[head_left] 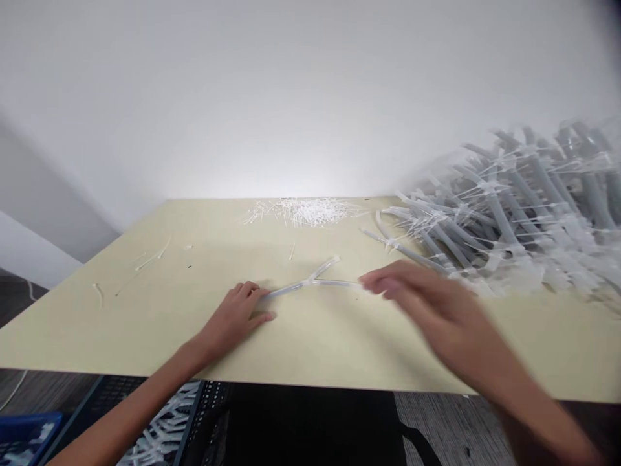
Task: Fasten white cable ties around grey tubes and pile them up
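Note:
A clear plastic tube assembly shaped like a Y [309, 282] lies on the table, with a whitish joint where its branches meet. My left hand [237, 316] rests on the tabletop, its fingers holding the left end of this tubing down while the thumb sits a little apart. Motion blurs my right hand [427, 294], which hovers by the tip of the right branch. Its fingers are bent close together; whether they touch the branch or hold anything is unclear.
A heap of white cable ties [315, 211] lies at the table's back edge. Tied tube assemblies [504, 207] pile up on the right. Several loose ties [154, 259] lie left. Below the front edge are a dark crate [196, 414] with tubing and a blue bin [53, 421].

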`<state>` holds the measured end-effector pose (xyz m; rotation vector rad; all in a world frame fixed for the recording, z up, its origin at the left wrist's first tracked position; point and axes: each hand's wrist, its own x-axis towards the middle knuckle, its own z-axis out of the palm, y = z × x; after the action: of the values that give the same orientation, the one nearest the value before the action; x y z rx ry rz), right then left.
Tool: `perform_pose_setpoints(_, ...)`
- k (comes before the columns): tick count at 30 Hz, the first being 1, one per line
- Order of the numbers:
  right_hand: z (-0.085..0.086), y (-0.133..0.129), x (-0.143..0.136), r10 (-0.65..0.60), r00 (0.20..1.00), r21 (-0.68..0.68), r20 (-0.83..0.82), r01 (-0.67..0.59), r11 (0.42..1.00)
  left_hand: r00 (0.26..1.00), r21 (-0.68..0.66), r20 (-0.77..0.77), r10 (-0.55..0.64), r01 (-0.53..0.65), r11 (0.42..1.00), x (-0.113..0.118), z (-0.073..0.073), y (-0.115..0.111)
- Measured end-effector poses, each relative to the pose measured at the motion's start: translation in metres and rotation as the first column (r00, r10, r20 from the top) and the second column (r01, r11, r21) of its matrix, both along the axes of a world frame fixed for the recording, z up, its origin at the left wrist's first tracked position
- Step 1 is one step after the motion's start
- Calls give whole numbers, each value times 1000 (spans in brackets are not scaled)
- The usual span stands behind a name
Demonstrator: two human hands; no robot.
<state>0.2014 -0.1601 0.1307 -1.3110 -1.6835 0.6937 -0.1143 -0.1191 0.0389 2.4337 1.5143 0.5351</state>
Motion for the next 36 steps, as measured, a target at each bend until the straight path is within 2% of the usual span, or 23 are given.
perform_pose_setpoints(3, -39, 20, -22, 197, 980, -212, 37, -185, 959, 998, -43, 66, 21, -18, 999, 16, -14, 1)
perform_pose_setpoints(5, -69, 35, -35, 238, 964, -377, -118, -265, 888, 982, -81, 176, 72, -59, 995, 27, -16, 4)
perform_pose_setpoints(7, -89, 49, -46, 190, 932, -501, -310, -330, 800, 949, -130, 287, 134, -100, 986, 39, -14, 7)
perform_pose_setpoints(9, -98, 61, -54, 62, 882, -504, -467, -324, 801, 905, -166, 379, 190, -136, 977, 55, -12, 11)
perform_pose_setpoints(11, -96, 73, -61, -61, 801, -442, -596, -263, 857, 863, -173, 454, 221, -158, 972, 72, -10, 14)
perform_pose_setpoints(14, -85, 92, -66, -147, 687, -320, -712, -130, 938, 818, -199, 524, 238, -153, 968, 95, -9, 19)
perform_pose_setpoints(17, -75, 110, -64, -164, 624, -252, -764, -54, 966, 807, -219, 562, 182, -67, 973, 105, -7, 30)
perform_pose_setpoints(19, -72, 118, -60, -131, 606, -230, -785, -89, 969, 828, -170, 541, 144, -60, 984, 101, -7, 44)
perform_pose_setpoints(21, -73, 122, -55, -89, 605, -222, -791, -149, 963, 884, -68, 426, 193, -181, 981, 93, -9, 63)
perform_pose_setpoints(23, -75, 121, -52, -71, 616, -240, -784, -195, 951, 935, 30, 212, 283, -295, 955, 84, -15, 82)
perform_pose_setpoints(25, -80, 119, -51, -52, 635, -257, -770, -235, 938, 953, 65, 27, 301, -302, 951, 79, -21, 96)
perform_pose_setpoints(28, -85, 116, -53, -6, 651, -258, -759, -293, 920, 963, 77, -75, 259, -253, 964, 77, -28, 106)
perform_pose_setpoints(32, -88, 116, -53, 13, 618, -266, -786, -356, 896, 960, 63, 4, 281, -281, 958, 78, -29, 108)
perform_pose_setpoints(34, -88, 117, -52, 9, 592, -267, -806, -376, 887, 937, -1, 150, 315, -319, 948, 77, -28, 109)
perform_pose_setpoints(36, -87, 116, -51, 21, 570, -255, -821, -400, 881, 884, -112, 345, 316, -296, 949, 77, -25, 108)
